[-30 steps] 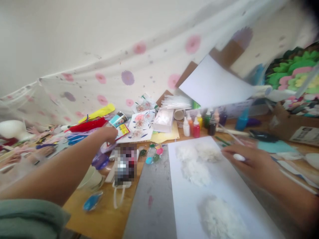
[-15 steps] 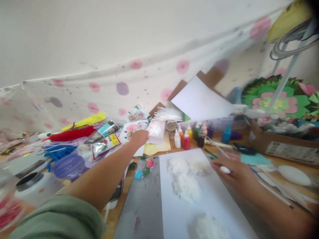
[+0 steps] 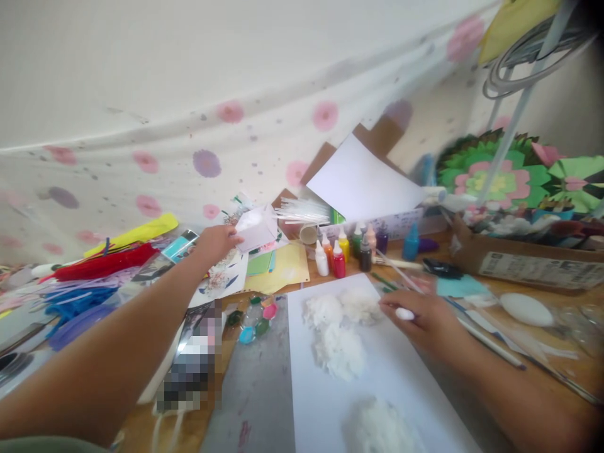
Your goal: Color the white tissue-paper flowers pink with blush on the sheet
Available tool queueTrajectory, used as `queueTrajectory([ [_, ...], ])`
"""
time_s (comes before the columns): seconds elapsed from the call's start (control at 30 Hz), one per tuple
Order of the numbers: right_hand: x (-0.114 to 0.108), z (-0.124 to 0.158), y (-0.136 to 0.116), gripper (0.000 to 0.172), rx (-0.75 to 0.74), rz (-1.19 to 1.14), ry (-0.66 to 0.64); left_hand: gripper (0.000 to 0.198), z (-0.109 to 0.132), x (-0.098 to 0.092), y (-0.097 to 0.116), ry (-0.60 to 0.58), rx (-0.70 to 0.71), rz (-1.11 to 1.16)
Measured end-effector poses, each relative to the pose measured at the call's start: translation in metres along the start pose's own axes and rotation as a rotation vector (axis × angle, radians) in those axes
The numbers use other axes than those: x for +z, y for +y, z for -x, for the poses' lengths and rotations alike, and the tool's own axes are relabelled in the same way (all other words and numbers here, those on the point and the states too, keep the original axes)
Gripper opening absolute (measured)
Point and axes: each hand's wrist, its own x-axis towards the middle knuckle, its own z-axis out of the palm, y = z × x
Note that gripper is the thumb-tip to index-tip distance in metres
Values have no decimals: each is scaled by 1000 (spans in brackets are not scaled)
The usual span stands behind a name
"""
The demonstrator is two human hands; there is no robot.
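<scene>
My left hand [image 3: 218, 242] reaches to the back of the table and grips the edge of a small white box [image 3: 258, 234], which is tilted. My right hand [image 3: 422, 319] is closed at the right edge of a white sheet [image 3: 330, 402]. A small object with a rounded white end [image 3: 404, 313] pokes out of its fingers; the rest is hidden. Several fluffy white cotton clumps [image 3: 340, 351] lie on the sheet, one almost touching my right fingertips. Under the sheet's left side is a grey board [image 3: 252, 384].
Small paint bottles [image 3: 338, 259] stand behind the sheet. Left of it lies a palette with coloured wells [image 3: 262, 326]. Yellow paper [image 3: 290, 267] is at the back. A cardboard box [image 3: 533, 255] full of supplies sits at right. Red craft material [image 3: 106, 261] is heaped at left.
My left hand has lifted and shifted the white box to the left, tilting it and uncovering coloured paper beneath. The view has turned slightly right. My right hand keeps its place by the sheet.
</scene>
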Motion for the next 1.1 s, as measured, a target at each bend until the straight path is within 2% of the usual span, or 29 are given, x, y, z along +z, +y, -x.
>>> queueTrajectory([
  [0.23,-1,-1,-1,17,18,-34,8,30,-3,5,7,-38,-9,57],
  [0.47,0,-2,0,14,-11,-86,12,39,21,13,12,-77,-49,146],
  [0.63,0,-4,0,14,-12,-115,12,34,42,25,12,-113,64,126],
  [0.73,1,-5,-1,14,1,-119,13,32,46,34,16,-112,150,86],
  [0.93,5,-6,-5,16,29,-130,15,35,33,50,45,-73,230,33],
  [1.1,6,-7,-5,18,44,-138,5,28,24,59,68,-90,221,80],
])
